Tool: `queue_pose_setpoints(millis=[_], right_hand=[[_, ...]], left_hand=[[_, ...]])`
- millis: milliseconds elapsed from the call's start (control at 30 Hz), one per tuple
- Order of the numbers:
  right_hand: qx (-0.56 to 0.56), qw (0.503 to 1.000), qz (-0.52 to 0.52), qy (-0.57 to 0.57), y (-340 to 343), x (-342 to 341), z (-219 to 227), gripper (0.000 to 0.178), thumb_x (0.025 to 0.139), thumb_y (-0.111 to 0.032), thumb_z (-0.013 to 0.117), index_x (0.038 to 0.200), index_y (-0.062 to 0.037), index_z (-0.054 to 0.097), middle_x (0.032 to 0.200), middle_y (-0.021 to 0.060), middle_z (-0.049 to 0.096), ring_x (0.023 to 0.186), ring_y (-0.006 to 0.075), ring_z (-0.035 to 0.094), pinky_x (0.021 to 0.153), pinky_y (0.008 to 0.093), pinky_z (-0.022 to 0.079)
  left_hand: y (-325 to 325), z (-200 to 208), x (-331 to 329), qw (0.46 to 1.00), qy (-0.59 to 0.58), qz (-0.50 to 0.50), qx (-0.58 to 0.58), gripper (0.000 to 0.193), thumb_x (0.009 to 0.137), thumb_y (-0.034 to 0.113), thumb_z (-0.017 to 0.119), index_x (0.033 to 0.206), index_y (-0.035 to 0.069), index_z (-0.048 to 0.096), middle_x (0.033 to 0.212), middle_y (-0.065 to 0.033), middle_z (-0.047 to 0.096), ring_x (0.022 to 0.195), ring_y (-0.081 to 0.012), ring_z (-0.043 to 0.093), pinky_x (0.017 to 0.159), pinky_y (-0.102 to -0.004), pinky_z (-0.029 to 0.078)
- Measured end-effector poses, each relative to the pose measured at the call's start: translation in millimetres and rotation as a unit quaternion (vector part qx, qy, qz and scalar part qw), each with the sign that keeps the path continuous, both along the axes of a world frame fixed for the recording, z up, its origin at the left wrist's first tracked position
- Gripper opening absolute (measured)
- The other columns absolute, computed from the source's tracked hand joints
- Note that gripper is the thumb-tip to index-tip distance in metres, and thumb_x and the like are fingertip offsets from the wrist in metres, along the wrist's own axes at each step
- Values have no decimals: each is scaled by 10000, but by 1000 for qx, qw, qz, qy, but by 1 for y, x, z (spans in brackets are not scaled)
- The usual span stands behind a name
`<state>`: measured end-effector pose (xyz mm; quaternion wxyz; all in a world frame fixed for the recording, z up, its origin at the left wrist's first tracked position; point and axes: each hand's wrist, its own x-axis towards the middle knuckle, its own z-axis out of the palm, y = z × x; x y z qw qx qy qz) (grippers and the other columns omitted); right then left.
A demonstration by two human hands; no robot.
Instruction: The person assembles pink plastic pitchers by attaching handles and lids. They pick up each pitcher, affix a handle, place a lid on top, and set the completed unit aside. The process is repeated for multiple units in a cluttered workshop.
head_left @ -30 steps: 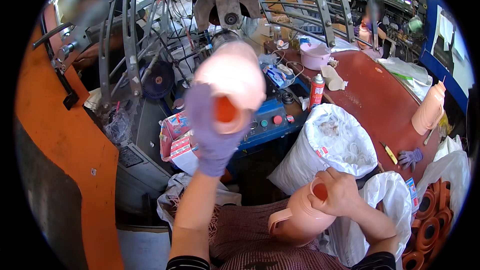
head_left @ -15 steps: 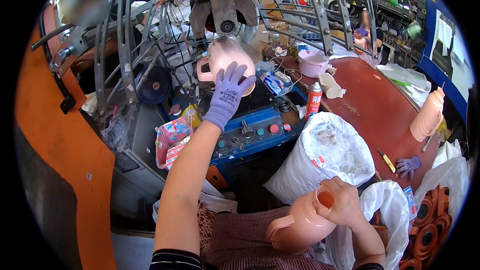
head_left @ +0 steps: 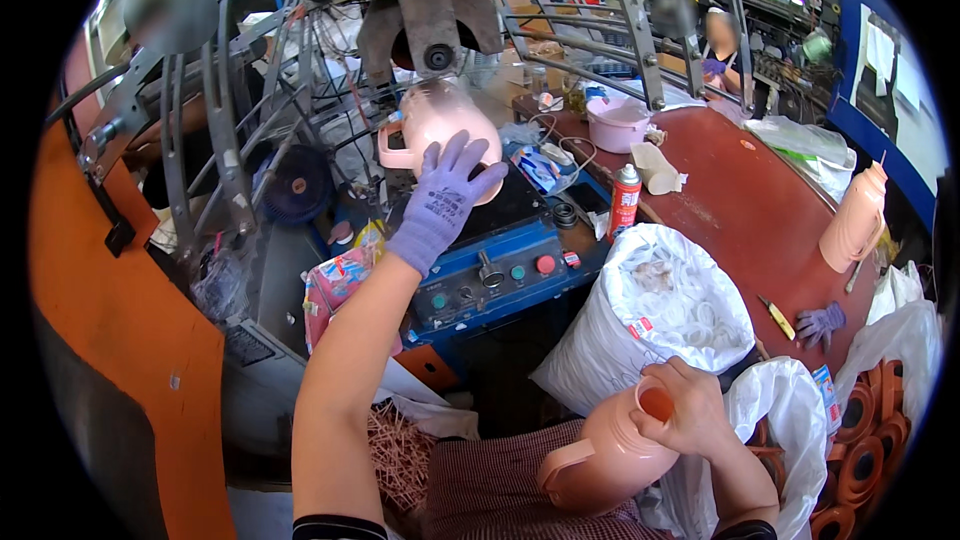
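resting spread-fingered, the left hand (head_left: 445, 185) has brought one jug (head_left: 440, 117) beyond the control panel (head_left: 505, 292). the right hand (head_left: 692, 408) grips another jug (head_left: 600, 455).

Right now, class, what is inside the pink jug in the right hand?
Through the mouth of the pink jug, only orange inner wall shows. The right hand covers part of the rim; the jug's walls hide the deeper inside.

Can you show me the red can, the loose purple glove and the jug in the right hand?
Red can (head_left: 624, 204): head view, on its side.
Loose purple glove (head_left: 820, 322): head view, its broad middle.
Jug (head_left: 618, 452): head view, on its rounded body.
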<state>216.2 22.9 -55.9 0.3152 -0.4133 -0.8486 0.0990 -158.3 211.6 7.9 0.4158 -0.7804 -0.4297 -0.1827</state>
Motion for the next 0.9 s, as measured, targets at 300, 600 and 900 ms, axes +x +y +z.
queue_pose_setpoints(millis=[300, 600, 900], right_hand=[[36, 999, 18, 26, -3, 3, 4, 457, 668, -370, 776, 947, -24, 670, 792, 112, 598, 629, 306, 630, 574, 375, 510], [22, 999, 1, 46, -9, 8, -5, 441, 691, -380, 762, 973, -52, 674, 810, 117, 604, 665, 321, 639, 609, 389, 519], [-15, 1000, -15, 10, -15, 9, -3, 441, 689, -326, 759, 1005, -31, 672, 838, 133, 622, 699, 340, 643, 640, 397, 529]], left_hand=[[-10, 8, 3, 1000, -2, -15, -14, 473, 762, 56, 593, 1200, 233, 590, 1253, -99, 494, 1271, -333, 422, 1036, -528, 345], [-8, 13, -2, 999, 18, -16, -22, 513, 728, 10, 614, 1199, 207, 573, 1290, -117, 469, 1280, -363, 407, 1041, -528, 343], [0, 1, -2, 999, 37, 8, 34, 429, 803, 119, 589, 1208, 260, 573, 1288, -68, 490, 1269, -297, 430, 1004, -509, 375]])
